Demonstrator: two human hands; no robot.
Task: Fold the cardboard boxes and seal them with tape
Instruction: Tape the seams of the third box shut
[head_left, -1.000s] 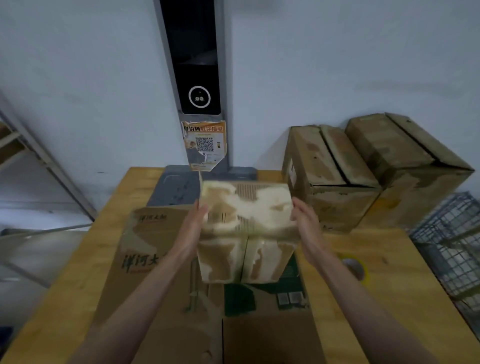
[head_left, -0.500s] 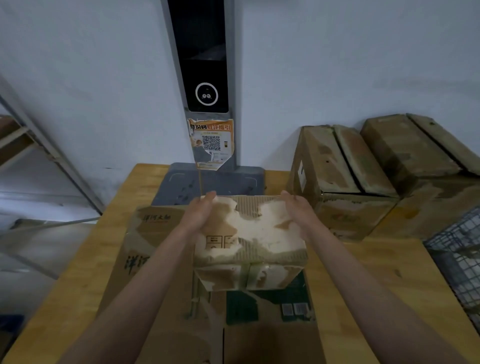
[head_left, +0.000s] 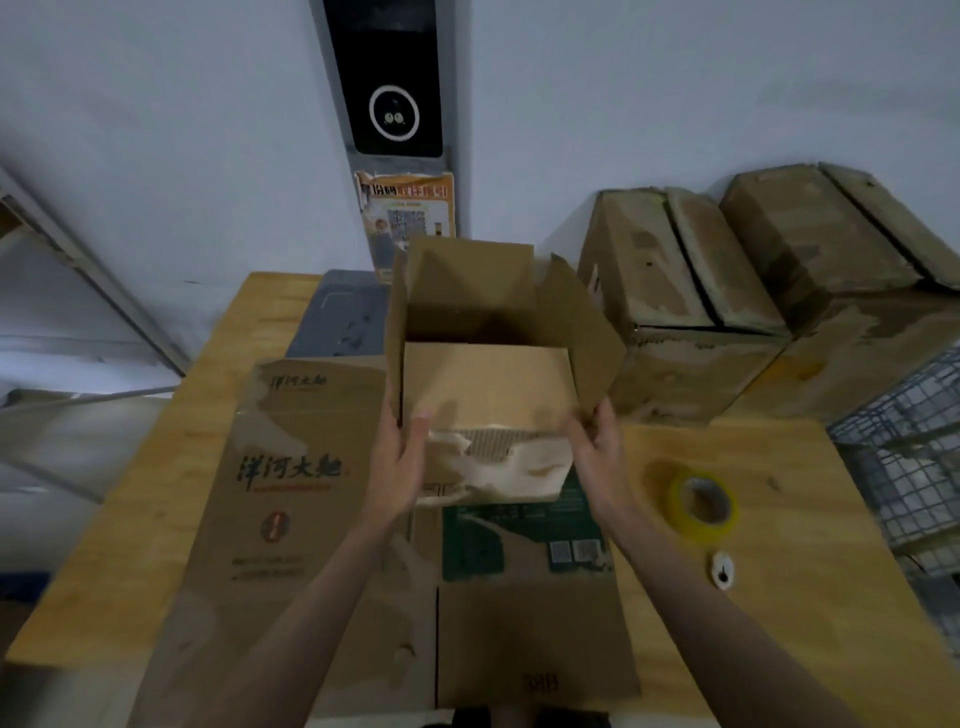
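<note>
Between both hands, the open box (head_left: 488, 395) sits, fingers (head_left: 415, 436) curled gripping its near corners.

Flattened carton (head_left: 291, 493) on the table: large dark brush-script "洋河大曲", repeated smaller near its top edge; small print lower down too blurry. Flat carton flap (head_left: 537, 644) at btm: "388", faint. Orange poster (head_left: 408, 208) on the pillar: QR code, headline chars illegible.

A single head-worn view looks forward and steeply down from the near edge of the desk (head_left: 810, 519), close above both forearms, facing the far wall (head_left: 623, 104); wide-angle lens bends the edges.
</note>
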